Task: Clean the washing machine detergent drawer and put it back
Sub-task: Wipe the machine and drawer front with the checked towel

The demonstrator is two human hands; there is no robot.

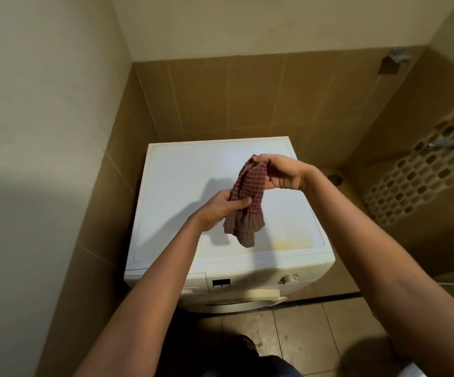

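Holding a checked maroon cloth (249, 197) above the washing machine (179, 183), both grips are closed on fabric. The right grip (283, 172) pinches the upper end of the cloth, with its fingers curled down over it. The left grip (220, 209) clasps the cloth at mid-length, with the thumb laid across the front. The lower part of the cloth hangs free below the left grip, over the white top panel; whether it touches the panel cannot be told. The detergent drawer (198, 281) sits in its slot at the front left of the machine and appears pushed in. It lies below both grips and well apart from them, partly hidden by the left forearm. A display (221, 282) and a dial (289, 278) lie to the right of the drawer on the same front panel.
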